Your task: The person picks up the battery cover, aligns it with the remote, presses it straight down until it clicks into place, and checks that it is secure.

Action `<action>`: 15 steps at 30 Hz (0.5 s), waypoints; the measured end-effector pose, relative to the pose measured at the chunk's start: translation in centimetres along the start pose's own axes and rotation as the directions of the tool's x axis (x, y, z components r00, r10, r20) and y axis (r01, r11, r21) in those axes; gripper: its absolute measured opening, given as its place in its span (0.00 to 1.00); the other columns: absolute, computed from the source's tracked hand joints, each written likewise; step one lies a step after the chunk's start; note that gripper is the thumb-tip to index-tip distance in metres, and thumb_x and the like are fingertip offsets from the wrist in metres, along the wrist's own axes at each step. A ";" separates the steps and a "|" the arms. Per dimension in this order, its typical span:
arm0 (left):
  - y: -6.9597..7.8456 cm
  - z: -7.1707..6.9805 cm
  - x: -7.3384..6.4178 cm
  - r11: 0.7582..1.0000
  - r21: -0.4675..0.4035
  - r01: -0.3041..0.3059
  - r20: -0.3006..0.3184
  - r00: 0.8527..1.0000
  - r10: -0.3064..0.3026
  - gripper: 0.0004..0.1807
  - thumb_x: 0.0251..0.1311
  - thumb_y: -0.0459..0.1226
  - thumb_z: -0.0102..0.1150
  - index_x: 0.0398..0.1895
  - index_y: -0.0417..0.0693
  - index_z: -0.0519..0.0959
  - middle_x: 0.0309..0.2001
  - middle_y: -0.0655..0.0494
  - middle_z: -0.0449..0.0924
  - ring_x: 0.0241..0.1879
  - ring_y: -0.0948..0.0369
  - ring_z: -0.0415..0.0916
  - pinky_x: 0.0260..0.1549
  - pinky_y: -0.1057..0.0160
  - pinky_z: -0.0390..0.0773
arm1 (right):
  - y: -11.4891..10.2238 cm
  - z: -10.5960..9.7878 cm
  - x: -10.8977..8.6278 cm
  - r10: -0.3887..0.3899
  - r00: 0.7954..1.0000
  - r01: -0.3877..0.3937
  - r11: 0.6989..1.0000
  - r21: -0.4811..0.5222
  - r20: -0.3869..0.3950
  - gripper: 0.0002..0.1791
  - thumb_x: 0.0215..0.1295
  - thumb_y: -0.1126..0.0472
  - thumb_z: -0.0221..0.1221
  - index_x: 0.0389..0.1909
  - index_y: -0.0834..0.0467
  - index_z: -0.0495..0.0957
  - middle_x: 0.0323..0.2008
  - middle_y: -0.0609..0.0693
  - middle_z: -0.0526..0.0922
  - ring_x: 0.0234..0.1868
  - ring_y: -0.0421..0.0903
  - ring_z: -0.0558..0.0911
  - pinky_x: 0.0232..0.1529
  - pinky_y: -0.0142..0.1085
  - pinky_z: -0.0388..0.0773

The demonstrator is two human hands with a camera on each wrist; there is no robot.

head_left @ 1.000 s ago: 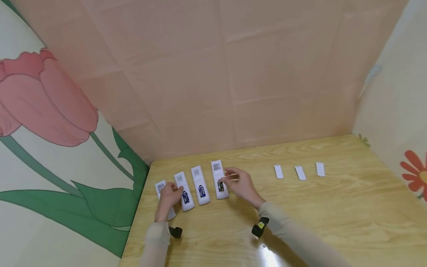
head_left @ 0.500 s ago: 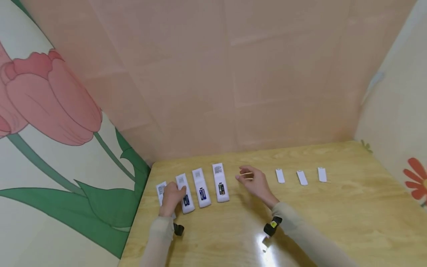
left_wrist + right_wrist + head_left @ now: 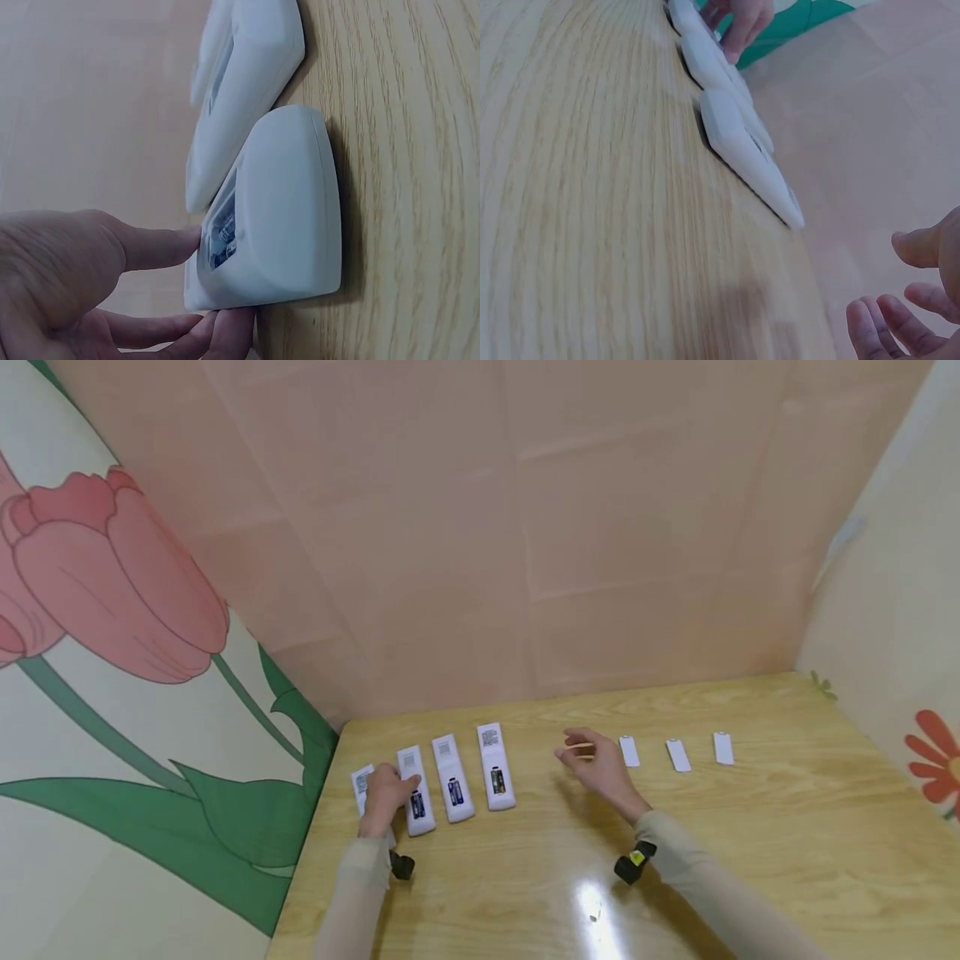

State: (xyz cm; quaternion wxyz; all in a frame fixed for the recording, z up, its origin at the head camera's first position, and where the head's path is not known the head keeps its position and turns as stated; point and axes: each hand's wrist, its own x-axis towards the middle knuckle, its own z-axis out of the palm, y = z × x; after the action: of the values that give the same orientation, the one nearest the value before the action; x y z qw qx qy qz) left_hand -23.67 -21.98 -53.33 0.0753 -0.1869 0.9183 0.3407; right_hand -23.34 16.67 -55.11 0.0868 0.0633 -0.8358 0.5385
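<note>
White remote controls lie face down in a row, their battery bays uncovered where visible. My left hand (image 3: 385,793) holds the second remote from the left (image 3: 421,816); in the left wrist view its thumb presses the back beside the battery bay and its fingers touch the side of that remote (image 3: 289,202). The leftmost remote (image 3: 362,783) is partly covered by this hand. Batteries show in the third remote (image 3: 453,777) and the rightmost remote (image 3: 495,767). My right hand (image 3: 600,766) hovers over the table with nothing in it, its fingers loosely bent, close to a white battery cover (image 3: 630,752).
Two more battery covers, one in the middle (image 3: 678,756) and one at the right (image 3: 723,748), lie farther along the wooden table (image 3: 787,827). A pinkish sheet (image 3: 420,543) hangs behind the table. Painted walls stand at both sides.
My right hand has moved right, from above the rightmost remote to beside the nearest battery cover. The left hand stays at the second remote.
</note>
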 end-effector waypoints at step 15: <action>0.2 -0.3 0.0 1.000 -0.013 0.011 0.006 1.000 -0.011 0.16 0.68 0.44 0.70 0.37 0.38 0.84 0.28 0.51 0.82 0.27 0.59 0.75 0.22 0.64 0.71 | 1.0 -2.6 0.3 -0.013 0.999 0.010 0.998 -0.067 -0.044 0.24 0.72 0.61 0.69 0.64 0.66 0.80 0.54 0.69 0.85 0.52 0.63 0.88 0.52 0.51 0.88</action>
State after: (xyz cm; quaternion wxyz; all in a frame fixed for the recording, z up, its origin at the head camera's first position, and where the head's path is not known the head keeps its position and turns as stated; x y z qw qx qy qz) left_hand -23.72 -22.05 -53.02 0.0786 -0.1915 0.9148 0.3467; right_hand -23.69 19.46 -54.92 0.1104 0.0534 -0.8509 0.5108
